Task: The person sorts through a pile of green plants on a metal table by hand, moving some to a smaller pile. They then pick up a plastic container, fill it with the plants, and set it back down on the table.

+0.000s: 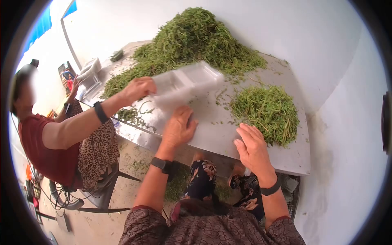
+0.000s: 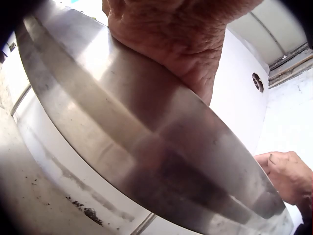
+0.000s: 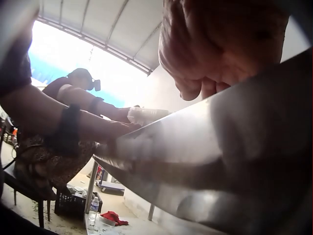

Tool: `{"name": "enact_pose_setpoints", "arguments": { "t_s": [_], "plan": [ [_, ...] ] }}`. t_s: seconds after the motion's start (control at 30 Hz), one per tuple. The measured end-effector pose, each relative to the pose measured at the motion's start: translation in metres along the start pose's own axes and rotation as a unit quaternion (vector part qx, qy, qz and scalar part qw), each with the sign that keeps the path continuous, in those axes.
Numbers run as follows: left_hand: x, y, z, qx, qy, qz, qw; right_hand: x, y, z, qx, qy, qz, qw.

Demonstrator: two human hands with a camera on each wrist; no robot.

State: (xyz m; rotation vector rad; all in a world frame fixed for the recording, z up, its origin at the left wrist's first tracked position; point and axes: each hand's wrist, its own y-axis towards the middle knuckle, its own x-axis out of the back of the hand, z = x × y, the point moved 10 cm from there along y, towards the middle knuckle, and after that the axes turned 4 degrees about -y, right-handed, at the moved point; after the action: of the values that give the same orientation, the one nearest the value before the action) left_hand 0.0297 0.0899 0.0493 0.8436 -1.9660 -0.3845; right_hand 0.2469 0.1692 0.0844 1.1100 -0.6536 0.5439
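Note:
My left hand (image 1: 178,125) rests on the metal table (image 1: 212,141) near its front edge, fingers relaxed, holding nothing. My right hand (image 1: 254,149) is at the table edge beside a small pile of green stems (image 1: 267,114), its fingers extended and empty. Just beyond my left hand, another person's hand (image 1: 141,87) grips a clear plastic container (image 1: 188,81), blurred, over the table. In the left wrist view my left hand (image 2: 171,39) lies at the metal edge, and my right hand (image 2: 288,176) shows at the right. The right wrist view shows my right hand (image 3: 220,49) above the edge.
A large heap of green stems (image 1: 196,41) covers the table's back. The other person (image 1: 53,134) sits at the left on a chair. Stacked clear containers (image 1: 90,73) stand at the table's far left. A wall (image 1: 347,102) runs along the right side.

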Motion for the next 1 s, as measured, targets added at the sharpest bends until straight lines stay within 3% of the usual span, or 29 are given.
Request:
{"name": "enact_pose_setpoints", "arguments": {
  "t_s": [0.3, 0.37, 0.43, 0.5, 0.77, 0.83, 1.0],
  "plan": [
    [-0.006, -0.002, -0.01, 0.015, -0.032, 0.064, 0.997, 0.022, 0.025, 0.016, -0.007, 0.004, -0.036, 0.999],
    [-0.001, -0.007, -0.021, -0.07, -0.054, 0.037, 0.995, 0.023, 0.032, 0.022, 0.009, -0.003, -0.049, 0.999],
    [0.001, -0.009, -0.024, -0.068, -0.053, 0.058, 0.995, 0.022, 0.038, 0.034, 0.027, -0.006, -0.061, 0.998],
    [0.0, -0.01, -0.026, -0.068, -0.053, 0.076, 0.993, 0.013, 0.046, 0.038, -0.003, 0.054, -0.028, 0.998],
    [0.015, -0.019, -0.036, -0.113, -0.147, 0.021, 0.982, -0.017, 0.082, 0.081, 0.05, 0.086, 0.001, 0.995],
    [0.013, -0.023, -0.03, -0.092, -0.157, 0.035, 0.983, -0.035, 0.086, 0.085, 0.042, 0.103, 0.044, 0.993],
    [0.016, -0.027, -0.028, -0.07, -0.235, 0.025, 0.969, -0.062, 0.089, 0.079, 0.049, 0.048, 0.055, 0.996]
  ]
}}
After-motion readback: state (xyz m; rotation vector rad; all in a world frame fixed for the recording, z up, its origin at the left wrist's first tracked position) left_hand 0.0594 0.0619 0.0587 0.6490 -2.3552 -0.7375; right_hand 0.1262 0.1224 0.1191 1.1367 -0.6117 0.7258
